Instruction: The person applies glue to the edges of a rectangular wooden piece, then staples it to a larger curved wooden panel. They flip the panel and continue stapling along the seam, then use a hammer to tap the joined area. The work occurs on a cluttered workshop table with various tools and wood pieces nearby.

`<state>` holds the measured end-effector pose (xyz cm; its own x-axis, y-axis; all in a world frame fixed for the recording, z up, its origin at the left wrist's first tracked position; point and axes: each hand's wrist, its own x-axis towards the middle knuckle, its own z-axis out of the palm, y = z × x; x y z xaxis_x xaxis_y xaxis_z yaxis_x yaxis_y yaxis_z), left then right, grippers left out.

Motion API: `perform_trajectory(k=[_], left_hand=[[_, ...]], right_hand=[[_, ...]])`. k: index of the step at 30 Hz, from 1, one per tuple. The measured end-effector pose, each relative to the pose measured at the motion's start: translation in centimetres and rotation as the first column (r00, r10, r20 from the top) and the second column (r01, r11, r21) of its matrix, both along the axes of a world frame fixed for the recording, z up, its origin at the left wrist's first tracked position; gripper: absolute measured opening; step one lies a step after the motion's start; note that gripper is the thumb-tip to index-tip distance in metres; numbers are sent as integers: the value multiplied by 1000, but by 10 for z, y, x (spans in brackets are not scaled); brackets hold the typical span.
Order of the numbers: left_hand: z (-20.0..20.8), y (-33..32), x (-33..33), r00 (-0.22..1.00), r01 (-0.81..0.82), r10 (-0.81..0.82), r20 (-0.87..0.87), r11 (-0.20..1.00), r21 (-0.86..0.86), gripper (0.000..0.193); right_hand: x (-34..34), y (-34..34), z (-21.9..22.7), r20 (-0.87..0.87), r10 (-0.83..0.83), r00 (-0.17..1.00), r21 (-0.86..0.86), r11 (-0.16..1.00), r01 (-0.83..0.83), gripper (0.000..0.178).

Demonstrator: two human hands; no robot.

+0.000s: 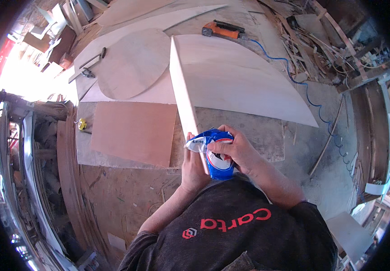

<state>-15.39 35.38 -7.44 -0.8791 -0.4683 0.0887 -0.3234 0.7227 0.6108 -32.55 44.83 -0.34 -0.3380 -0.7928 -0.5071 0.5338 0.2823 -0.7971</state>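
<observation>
My right hand [238,151] grips a blue, white and red soft pouch [217,160], squeezed against the near end of a pale wooden panel [183,97] standing on its long edge. My left hand [192,167] holds that panel's near end from the left side, fingers wrapped on it. The panel's thin top edge runs away from me toward the far side of the workbench [267,131]. What comes out of the pouch is hidden by my fingers.
A large curved-cut plywood sheet [244,77] lies right of the panel, a round plywood disc [134,63] and a reddish square board [134,131] to the left. An orange power tool [222,30] with a blue coiled hose [310,97] sits far back. Wood scraps [308,43] pile up at right.
</observation>
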Motion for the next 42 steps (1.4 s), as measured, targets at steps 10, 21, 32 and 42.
perform_trajectory(k=[10, 21, 32, 42], left_hand=[[0, -6, 39, 959, -204, 232, -165, 964, 169, 76], [-4, -6, 40, 947, -198, 251, -198, 947, 252, 75], [-8, 7, 66, 966, -146, 198, -167, 949, 280, 75], [-3, 7, 66, 973, -140, 187, -134, 943, 301, 76]], right_hand=[[-67, 5, 13, 224, -29, 974, -250, 965, 86, 36], [-93, -56, 27, 12, -171, 985, -255, 952, 169, 62], [-118, -114, 37, -218, -92, 972, -287, 958, 27, 21], [-159, -202, 41, -379, -7, 926, -213, 974, -80, 46]])
